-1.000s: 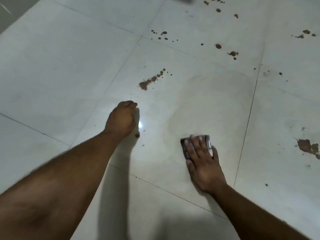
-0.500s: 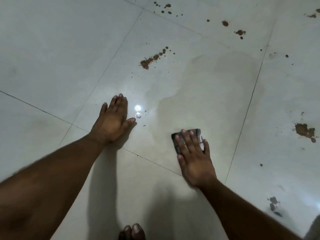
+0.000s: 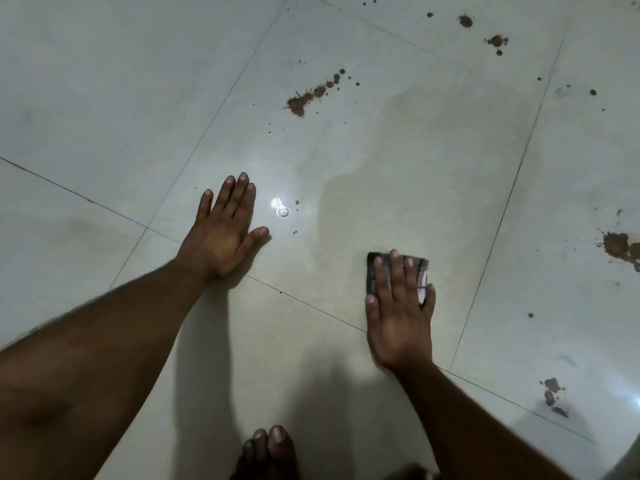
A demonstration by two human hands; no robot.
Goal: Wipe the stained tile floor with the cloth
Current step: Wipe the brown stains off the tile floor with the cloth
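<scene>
A pale tile floor [image 3: 104, 81] fills the view. My right hand [image 3: 398, 313] lies flat with straight fingers on a small dark folded cloth [image 3: 420, 271], pressing it to the tile. My left hand [image 3: 225, 230] rests flat on the floor, fingers spread, to the left of the cloth. A brown splatter stain [image 3: 304, 98] lies ahead of my left hand. A damp, darker wiped patch [image 3: 433, 161] spreads ahead of the cloth. More brown stains lie at the right edge [image 3: 618, 245] and far top right [image 3: 497, 41].
Dark grout lines [image 3: 498, 230] cross the tiles. A bright light reflection [image 3: 281, 209] with tiny specks sits just right of my left hand. A smeared stain [image 3: 554, 396] lies at lower right. My bare toes [image 3: 270, 448] show at the bottom edge.
My left hand went from a loose fist to lying flat and spread on the floor. My right hand slid the cloth back toward me. The view tilted down, bringing my toes into sight.
</scene>
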